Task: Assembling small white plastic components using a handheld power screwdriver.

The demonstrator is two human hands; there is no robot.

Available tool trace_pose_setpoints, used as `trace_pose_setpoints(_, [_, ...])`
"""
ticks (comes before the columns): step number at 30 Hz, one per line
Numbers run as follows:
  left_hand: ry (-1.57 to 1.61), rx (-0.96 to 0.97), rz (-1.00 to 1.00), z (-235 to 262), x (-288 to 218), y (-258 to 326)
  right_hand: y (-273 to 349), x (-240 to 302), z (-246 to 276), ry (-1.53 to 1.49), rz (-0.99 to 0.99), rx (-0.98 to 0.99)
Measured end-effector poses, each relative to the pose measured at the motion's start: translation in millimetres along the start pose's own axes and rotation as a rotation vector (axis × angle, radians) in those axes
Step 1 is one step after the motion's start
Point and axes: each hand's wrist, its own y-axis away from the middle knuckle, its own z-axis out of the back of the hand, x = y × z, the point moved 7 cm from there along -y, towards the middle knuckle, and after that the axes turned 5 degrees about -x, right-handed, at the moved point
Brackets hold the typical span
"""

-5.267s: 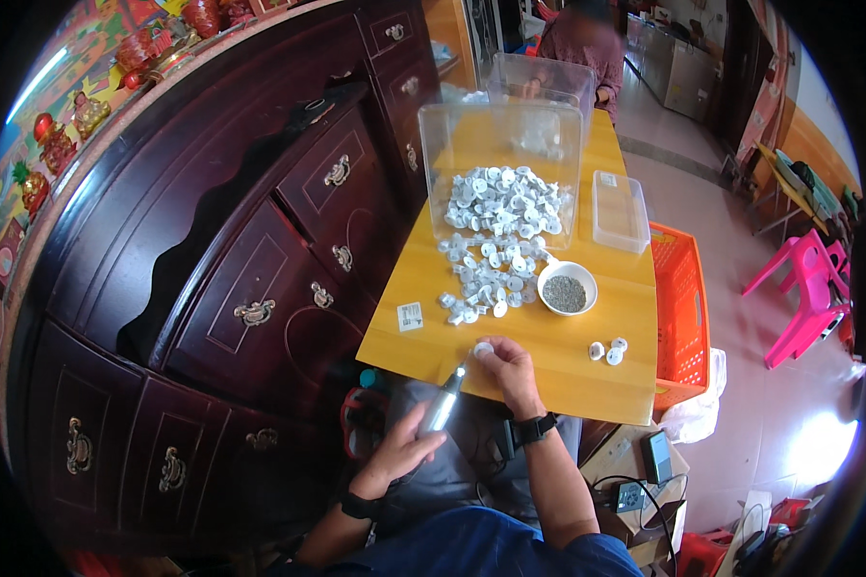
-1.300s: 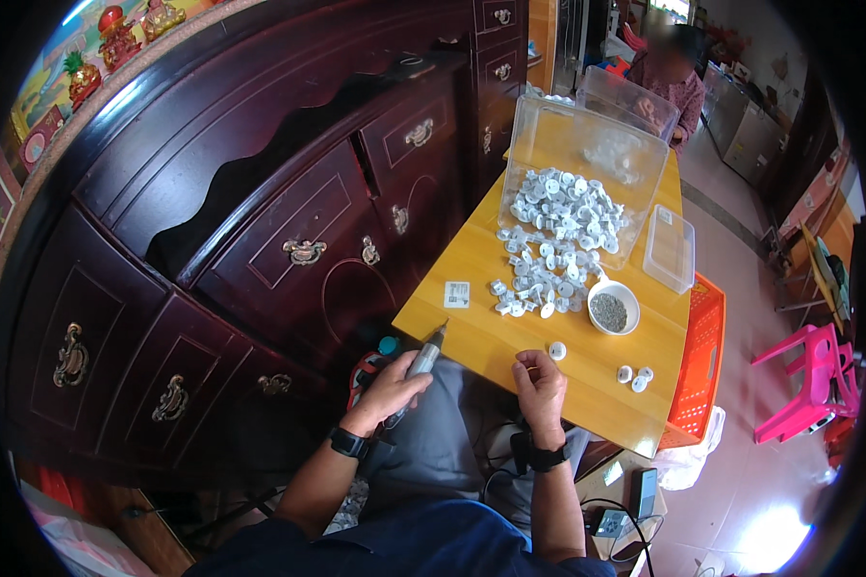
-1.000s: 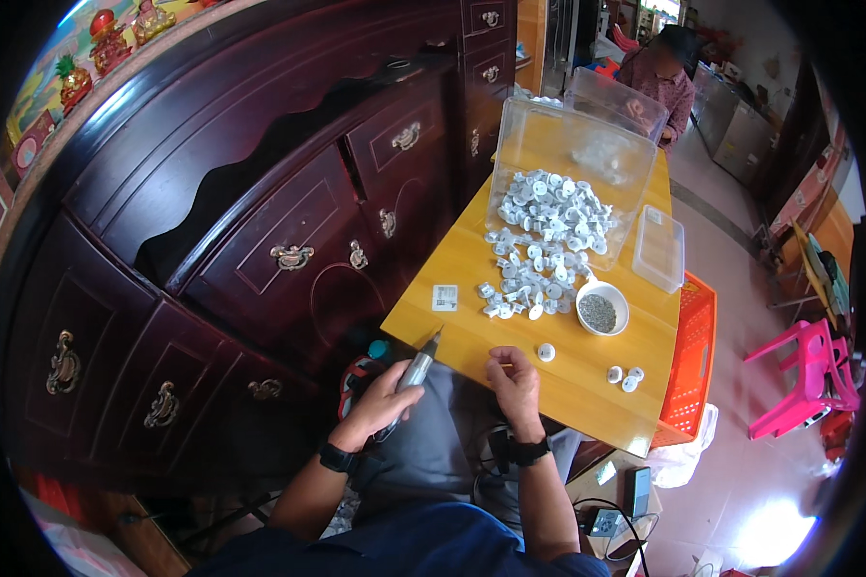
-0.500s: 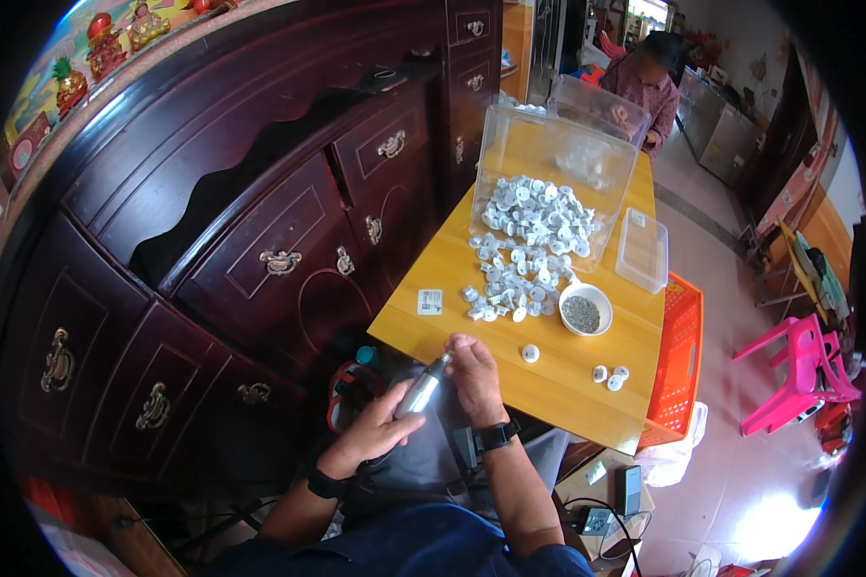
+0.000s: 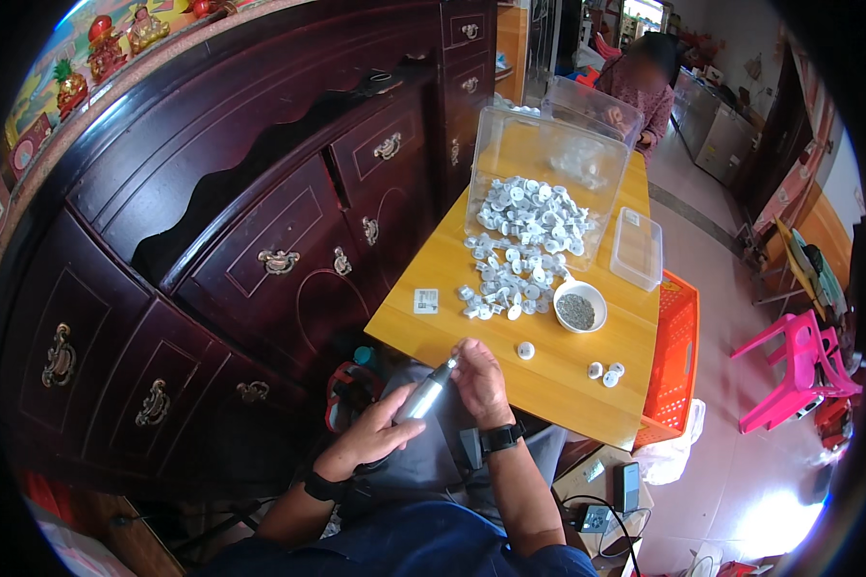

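Head view: left hand (image 5: 373,433) grips the silver electric screwdriver (image 5: 423,395); right hand (image 5: 483,385) curls at its tip, hold unclear; 4 white caps (image 5: 525,351) seem finished, far heap (image 5: 534,216) remaining.

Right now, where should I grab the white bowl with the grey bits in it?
I'd pinch the white bowl by its right-hand rim, coming from your right. Its short handle points away from you, close to the white plastic parts, while the right rim faces away from that pile. Keep it level: it's open, with loose-looking grey pieces inside.
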Motion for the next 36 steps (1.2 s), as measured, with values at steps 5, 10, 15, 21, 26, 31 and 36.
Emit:
trace_pose_setpoints(5, [-0.009, 0.002, -0.005, 1.6, 3.9, 1.1, 3.7, 0.9, -1.8, -0.011, -0.001, 0.003])
trace_pose_setpoints(10, [-0.047, 0.009, 0.01, 1.9, -1.6, 1.6, 6.1, 3.7, -2.0, 0.027, 0.013, -0.009])
trace_pose_setpoints(15, [-0.062, 0.019, 0.015, 1.5, 2.7, 1.4, 8.9, 3.8, -1.8, 0.072, -0.001, -0.048])
trace_pose_setpoints(21, [0.239, 0.04, 0.03, -1.4, 13.7, -0.8, 9.6, 4.8, 0.4, 0.134, 0.011, -0.038])
trace_pose_setpoints(26, [-0.016, -0.011, 0.067, 6.2, 13.0, 4.1, 8.2, 9.3, 1.7, 0.337, -0.043, -0.005])
trace_pose_setpoints(31, [-0.193, -0.057, -0.006, 4.6, 7.3, 4.4, 7.2, 6.8, 4.3, 0.4, -0.085, -0.001])
trace_pose_setpoints(36, [-0.182, -0.062, -0.055, -1.4, 9.5, 5.3, 10.9, 7.1, 7.1, 0.353, -0.099, 0.0])
